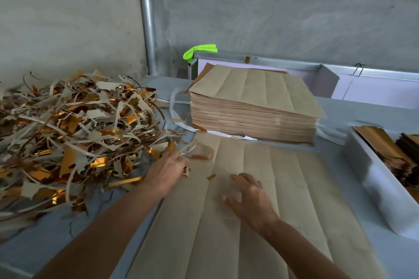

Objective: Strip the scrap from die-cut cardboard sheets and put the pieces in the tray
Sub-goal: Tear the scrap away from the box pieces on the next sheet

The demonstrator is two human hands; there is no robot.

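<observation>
A brown die-cut cardboard sheet (294, 188) lies flat on the grey table in front of me, its creases running away from me. My right hand (251, 199) rests on the sheet with fingers spread. My left hand (166, 172) is at the sheet's far left corner, its fingers curled round thin scrap strips (189, 150) that stick out beyond them; a blurred torn scrap piece (201, 153) lies just past it. A white tray (385, 190) at the right holds stacked gold-faced pieces (385, 149).
A thick stack of uncut-looking brown sheets (254, 108) stands behind the flat sheet. A big heap of grey and gold scrap (68, 138) covers the table's left side. A green cloth (199, 51) lies on a metal frame by the wall.
</observation>
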